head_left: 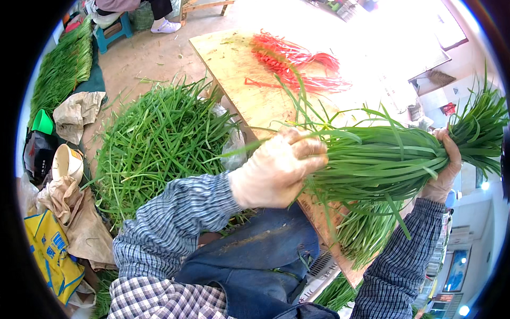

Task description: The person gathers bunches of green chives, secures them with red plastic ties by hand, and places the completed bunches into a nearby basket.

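Observation:
A thick bundle of garlic chives (382, 159) lies sideways in the air above the table's near right part. My right hand (445, 167) is wrapped round it toward its right end, where the blades fan out. My left hand (281, 169), slightly blurred, is at the bundle's loose left end. Its fingers are curled in a pinch, and a long green blade sticks out to its left, seemingly from its grip. Another bunch of chives (366, 228) lies below the bundle on the table's near edge, partly hidden by it.
Red plastic strips (297, 61) lie on the wooden table (228, 58). A big heap of loose chives (159, 143) is at my left. Beyond are more chives (64, 69), brown paper (79, 114) and a yellow bag (48, 255). Someone's white shoe (166, 25) shows near a blue stool (112, 33).

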{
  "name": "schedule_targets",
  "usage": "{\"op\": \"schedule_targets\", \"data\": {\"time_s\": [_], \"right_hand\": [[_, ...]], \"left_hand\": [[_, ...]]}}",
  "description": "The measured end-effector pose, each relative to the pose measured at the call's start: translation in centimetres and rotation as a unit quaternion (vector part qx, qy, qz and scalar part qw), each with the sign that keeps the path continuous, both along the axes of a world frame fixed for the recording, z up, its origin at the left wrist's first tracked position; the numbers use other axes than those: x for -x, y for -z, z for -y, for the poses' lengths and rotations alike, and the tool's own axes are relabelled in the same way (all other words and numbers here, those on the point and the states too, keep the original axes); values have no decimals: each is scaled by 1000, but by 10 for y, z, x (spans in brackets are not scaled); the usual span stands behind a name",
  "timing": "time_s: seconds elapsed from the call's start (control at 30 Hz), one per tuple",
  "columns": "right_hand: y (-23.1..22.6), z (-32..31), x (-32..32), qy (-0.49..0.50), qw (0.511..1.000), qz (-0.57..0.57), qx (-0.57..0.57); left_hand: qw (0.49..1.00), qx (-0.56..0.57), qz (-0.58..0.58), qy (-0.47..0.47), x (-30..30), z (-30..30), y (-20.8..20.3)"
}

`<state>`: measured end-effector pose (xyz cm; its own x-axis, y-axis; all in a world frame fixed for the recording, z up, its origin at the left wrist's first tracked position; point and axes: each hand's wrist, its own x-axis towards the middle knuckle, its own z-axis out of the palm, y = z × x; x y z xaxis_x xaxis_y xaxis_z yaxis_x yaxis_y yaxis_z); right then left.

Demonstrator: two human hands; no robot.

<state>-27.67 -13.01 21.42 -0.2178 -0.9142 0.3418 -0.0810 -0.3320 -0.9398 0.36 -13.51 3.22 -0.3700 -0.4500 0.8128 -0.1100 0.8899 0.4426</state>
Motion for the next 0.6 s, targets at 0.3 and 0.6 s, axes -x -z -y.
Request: {"op": "schedule_targets", "data": {"time_s": [0.3,0.6], "right_hand": [[3,1,-4,8,1000,-11,15],[9,-3,3,-47,998,24,44]], "left_hand": [[984,-96,144,29,33,56,8],[981,1,91,-172,42,-17,31]]}}
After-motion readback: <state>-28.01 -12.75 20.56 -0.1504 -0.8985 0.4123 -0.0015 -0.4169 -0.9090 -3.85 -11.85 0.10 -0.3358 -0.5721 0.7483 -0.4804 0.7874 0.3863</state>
